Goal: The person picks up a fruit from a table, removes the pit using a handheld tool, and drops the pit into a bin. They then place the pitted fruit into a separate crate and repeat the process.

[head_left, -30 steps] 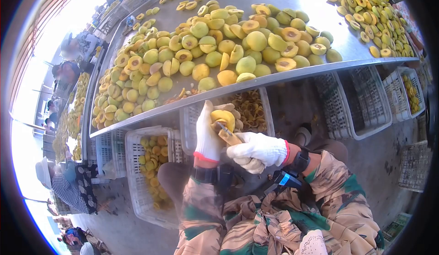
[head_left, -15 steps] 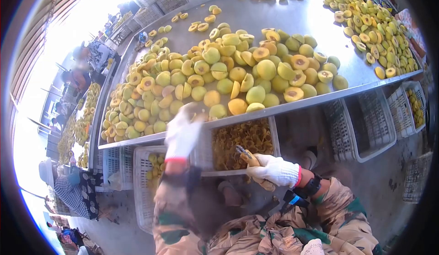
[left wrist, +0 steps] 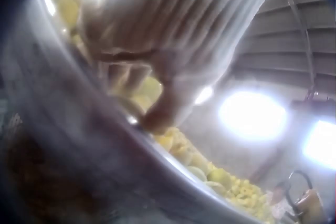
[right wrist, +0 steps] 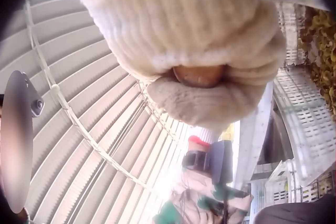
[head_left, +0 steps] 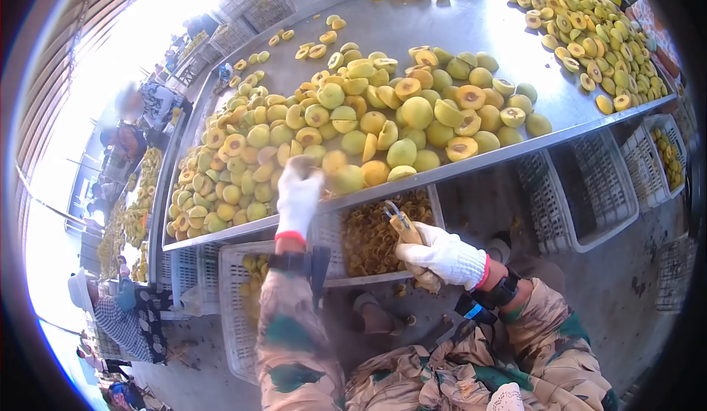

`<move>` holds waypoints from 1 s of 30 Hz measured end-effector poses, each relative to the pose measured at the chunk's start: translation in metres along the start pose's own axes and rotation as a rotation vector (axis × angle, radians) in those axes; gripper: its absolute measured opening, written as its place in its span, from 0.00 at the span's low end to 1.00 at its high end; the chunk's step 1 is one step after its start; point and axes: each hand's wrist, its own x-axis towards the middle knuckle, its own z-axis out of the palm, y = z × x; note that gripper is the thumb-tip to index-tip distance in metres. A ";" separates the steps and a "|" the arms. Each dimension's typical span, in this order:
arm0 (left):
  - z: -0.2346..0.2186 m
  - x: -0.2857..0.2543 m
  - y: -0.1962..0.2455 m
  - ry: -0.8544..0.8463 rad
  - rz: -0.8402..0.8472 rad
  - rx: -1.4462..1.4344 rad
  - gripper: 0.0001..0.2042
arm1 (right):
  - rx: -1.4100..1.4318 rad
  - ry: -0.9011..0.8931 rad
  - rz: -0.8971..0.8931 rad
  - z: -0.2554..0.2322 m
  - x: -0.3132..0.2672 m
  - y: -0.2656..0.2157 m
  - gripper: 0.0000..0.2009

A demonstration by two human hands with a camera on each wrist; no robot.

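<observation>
Stainless-steel tabletop (head_left: 471,24) carrying a dense heap of yellow-green fruit halves (head_left: 368,116), some cut-side up, packed right to the near edge. Left hand (head_left: 297,194), in a white knit glove, reaches over that edge; its fingers rest among the front row of fruit, next to one half (head_left: 346,179) at the rim. Whether this grip has closed on a piece cannot be told: the left-wrist view is blurred and shows only curled gloved fingers (left wrist: 157,113) against pale fruit. Right hand (head_left: 440,253), likewise gloved, is wrapped tightly round the wooden handle of a pitting tool (head_left: 401,223), metal tip pointing up toward the tabletop's underside edge; the right-wrist view shows the handle's butt (right wrist: 199,75) enclosed in the fist.

Likely hazards, judged from this arrangement: fruit at the rim may be nudged off and drop into the white crate of pits (head_left: 383,238) below, mixing good halves with waste; thick gloves dull the touch, so a slippery half could slide free; the raised tool tip sits near the left forearm's line of return.
</observation>
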 end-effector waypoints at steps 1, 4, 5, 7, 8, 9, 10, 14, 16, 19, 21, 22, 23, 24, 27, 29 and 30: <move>-0.008 -0.008 0.004 -0.071 -0.127 -0.366 0.15 | -0.019 0.003 0.008 0.001 0.000 -0.002 0.10; 0.006 -0.023 -0.010 -0.075 0.159 -0.176 0.16 | -0.074 0.067 0.036 0.006 0.001 -0.010 0.11; 0.009 -0.024 -0.013 -0.052 0.157 -0.080 0.17 | -0.051 0.074 0.011 0.005 0.002 -0.007 0.11; 0.014 -0.026 0.004 -0.008 0.154 0.107 0.19 | -0.008 0.090 -0.039 0.003 0.008 0.000 0.11; 0.017 -0.023 0.007 -0.062 0.146 0.216 0.23 | 0.003 0.092 -0.034 0.002 0.007 -0.001 0.11; 0.022 -0.017 0.007 -0.064 0.106 0.244 0.24 | 0.014 0.092 -0.029 0.001 0.006 -0.002 0.11; 0.028 -0.007 0.003 -0.066 0.067 0.273 0.24 | 0.027 0.091 -0.026 0.000 0.005 -0.004 0.11; 0.033 0.016 0.003 -0.165 0.007 0.211 0.21 | -0.024 0.105 -0.013 -0.005 0.003 -0.008 0.11; 0.036 0.016 0.001 -0.167 0.062 0.169 0.20 | -0.028 0.114 -0.028 -0.007 0.004 -0.008 0.12; 0.034 0.006 -0.003 -0.152 0.172 -0.093 0.19 | -0.146 0.201 -0.016 -0.006 0.006 -0.013 0.15; 0.035 -0.019 -0.003 -0.240 0.110 -0.561 0.16 | -0.263 0.224 -0.084 -0.004 0.013 -0.006 0.17; 0.035 -0.034 0.000 -0.270 0.059 -0.740 0.16 | -0.324 0.232 -0.116 -0.002 0.015 -0.003 0.18; 0.036 -0.050 0.005 -0.295 0.006 -0.919 0.15 | -0.368 0.238 -0.101 0.003 0.014 -0.005 0.18; 0.039 -0.067 0.014 -0.272 -0.028 -1.021 0.14 | -0.414 0.241 -0.084 0.009 0.011 -0.010 0.18; 0.057 -0.088 0.003 -0.150 -0.093 -1.097 0.19 | -0.609 0.282 -0.116 0.020 0.007 -0.013 0.19; 0.062 -0.092 0.005 -0.062 -0.260 -1.294 0.22 | -0.739 0.348 -0.160 0.020 0.013 0.006 0.19; 0.066 -0.094 0.006 0.009 -0.248 -1.271 0.22 | -0.758 0.335 -0.142 0.022 0.011 0.006 0.19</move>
